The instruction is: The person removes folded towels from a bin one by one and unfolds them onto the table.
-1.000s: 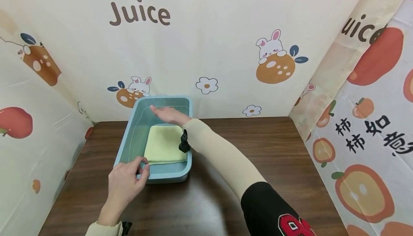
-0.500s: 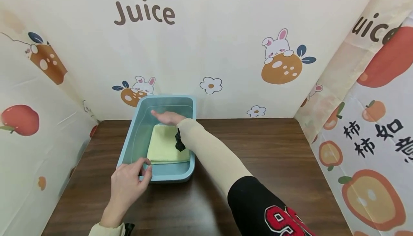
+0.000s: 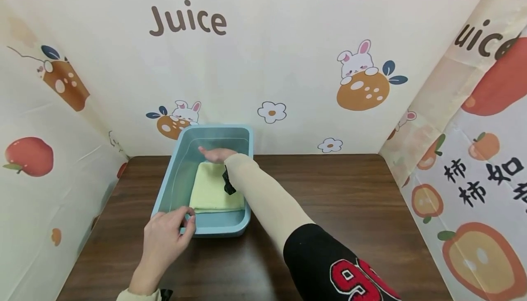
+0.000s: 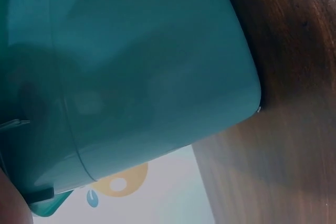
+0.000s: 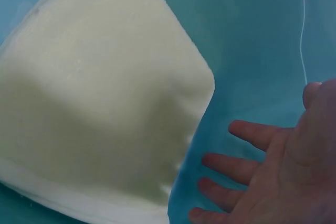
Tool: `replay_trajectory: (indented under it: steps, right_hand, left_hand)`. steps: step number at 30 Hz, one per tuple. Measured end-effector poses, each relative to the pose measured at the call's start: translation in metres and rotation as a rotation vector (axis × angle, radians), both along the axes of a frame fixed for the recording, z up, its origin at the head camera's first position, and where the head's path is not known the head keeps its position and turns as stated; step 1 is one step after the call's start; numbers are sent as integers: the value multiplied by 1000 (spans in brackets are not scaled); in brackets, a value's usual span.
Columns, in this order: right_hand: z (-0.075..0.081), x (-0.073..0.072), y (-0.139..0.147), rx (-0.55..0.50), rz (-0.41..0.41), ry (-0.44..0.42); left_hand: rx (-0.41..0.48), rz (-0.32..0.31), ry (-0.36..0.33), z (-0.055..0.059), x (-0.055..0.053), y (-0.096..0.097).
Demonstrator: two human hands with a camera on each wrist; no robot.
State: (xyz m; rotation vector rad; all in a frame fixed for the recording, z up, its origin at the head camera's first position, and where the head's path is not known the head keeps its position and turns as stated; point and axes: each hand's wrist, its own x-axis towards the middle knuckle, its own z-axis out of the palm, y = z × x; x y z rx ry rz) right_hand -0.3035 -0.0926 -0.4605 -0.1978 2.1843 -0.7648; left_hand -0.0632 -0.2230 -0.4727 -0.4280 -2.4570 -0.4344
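Observation:
A light blue plastic basin (image 3: 164, 191) stands on the table against the back wall. Inside it lies a folded pale yellow towel (image 3: 212, 193), flat, toward the right side. My left hand (image 3: 166, 241) holds the basin's near left rim, thumb and index finger curled at the edge; in the left wrist view only a bit of that hand shows beside the basin's outer wall (image 4: 157, 66). My right hand (image 5: 289, 177) is inside the basin past the towel's far edge, fingers straight and spread, apart from the towel (image 5: 105, 77). Its fingers are mostly hidden in the head view.
The dark wooden table (image 3: 329, 209) stretches to the right of the basin. Printed cloth (image 3: 296, 63) with rabbits, fruit and flowers hangs behind and along both sides. My right sleeve (image 3: 267, 191) crosses over the basin's right rim.
My right hand has sunk a little lower into the basin and shifted slightly left. The left hand keeps its place at the rim. The head view has turned slightly, and the towel looks the same.

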Motion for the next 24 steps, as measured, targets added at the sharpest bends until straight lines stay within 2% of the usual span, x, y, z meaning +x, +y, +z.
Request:
replay_trajectory:
  steps: [2, 5, 9, 12, 17, 24]
  right_hand:
    - [0, 1, 2, 15, -6, -18]
    - [1, 3, 3, 51, 36, -17]
    - [-3, 3, 3, 110, -21, -20]
    - [-9, 0, 2, 113, -62, -33]
    - [-12, -2, 0, 66, -21, -50]
    - [-7, 1, -4, 82, 28, -62]
  left_hand:
    - [-1, -4, 2, 1, 0, 0]
    - [1, -6, -1, 2, -1, 1]
    - [1, -8, -5, 2, 0, 2]
    - [-2, -7, -6, 0, 0, 3]
    - [-10, 3, -18, 0, 0, 3]
    - [-19, 31, -38, 1, 0, 1]
